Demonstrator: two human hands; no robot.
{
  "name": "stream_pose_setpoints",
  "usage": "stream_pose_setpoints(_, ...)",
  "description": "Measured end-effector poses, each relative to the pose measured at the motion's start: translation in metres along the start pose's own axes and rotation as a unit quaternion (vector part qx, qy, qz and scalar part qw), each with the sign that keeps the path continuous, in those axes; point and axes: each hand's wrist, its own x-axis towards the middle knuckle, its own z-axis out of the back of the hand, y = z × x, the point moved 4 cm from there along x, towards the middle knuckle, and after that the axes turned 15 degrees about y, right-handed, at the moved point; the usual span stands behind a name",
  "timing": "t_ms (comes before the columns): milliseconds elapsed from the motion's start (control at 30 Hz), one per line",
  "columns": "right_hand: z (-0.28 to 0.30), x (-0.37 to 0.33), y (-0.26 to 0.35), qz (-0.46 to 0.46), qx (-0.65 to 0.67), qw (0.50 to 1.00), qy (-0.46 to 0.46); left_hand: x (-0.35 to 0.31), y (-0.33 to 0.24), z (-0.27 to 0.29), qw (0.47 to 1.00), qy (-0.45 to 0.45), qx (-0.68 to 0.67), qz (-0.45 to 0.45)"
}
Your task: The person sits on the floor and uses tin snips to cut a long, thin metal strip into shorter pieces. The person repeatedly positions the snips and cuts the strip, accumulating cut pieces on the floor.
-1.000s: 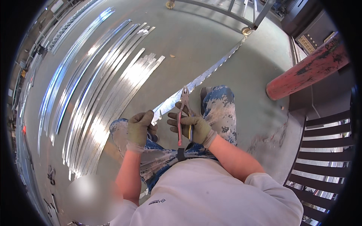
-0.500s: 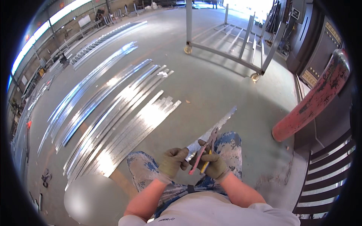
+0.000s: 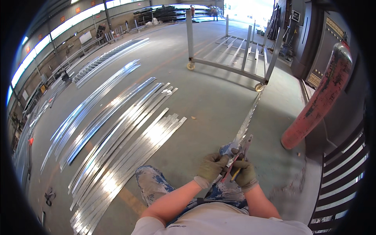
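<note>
Both my hands are gloved in olive green and meet above my knees. My left hand has its fingers closed on the near end of a long, thin galvanized metal strip, which runs away toward the wheeled frame. In my right hand are snips, jaws pointing up and away. A red handle and a yellow one stick out below the glove; whether both belong to the same tool I cannot tell. The strip's near end is partly hidden by my fingers.
Rows of shiny metal strips cover the floor at left. A grey frame on casters stands ahead. At right are a worn red post and dark slatted bars. Scissors-like dark tools lie at far left.
Both hands have moved right, still close together, with the snips in the right one. The strip has swung to point more straight ahead, and more of its length shows. My view has tilted up.
</note>
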Motion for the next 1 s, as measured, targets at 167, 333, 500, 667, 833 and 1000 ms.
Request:
stream_pose_setpoints(167, 0.003, -0.032, 0.015, -0.017, 0.02, 0.999, 0.042, 0.002, 0.021, -0.025, 0.999, 0.032, 0.002, 0.021)
stream_pose_setpoints(333, 0.025, -0.04, -0.003, -0.004, -0.004, 1.0, -0.03, -0.01, 0.027, -0.026, 0.998, 0.031, 0.0, 0.05)
stream_pose_setpoints(500, 0.028, -0.034, -0.004, 0.01, 0.01, 0.999, -0.042, -0.023, 0.023, 0.001, 0.998, 0.066, -0.004, 0.011)
stream_pose_setpoints(667, 0.043, -0.034, 0.009, 0.015, -0.032, 0.998, -0.048, -0.073, -0.011, 0.089, 0.992, -0.082, 0.041, -0.082)
stream_pose_setpoints(833, 0.041, -0.011, 0.02, 0.062, -0.021, 0.997, -0.048, -0.141, 0.031, 0.213, 0.922, -0.367, -0.011, -0.123)
stream_pose_setpoints(1000, 0.067, 0.024, 0.048, 0.105, -0.001, 0.993, -0.061, -0.212, 0.197, 0.309, 0.89, -0.447, -0.084, 0.006)
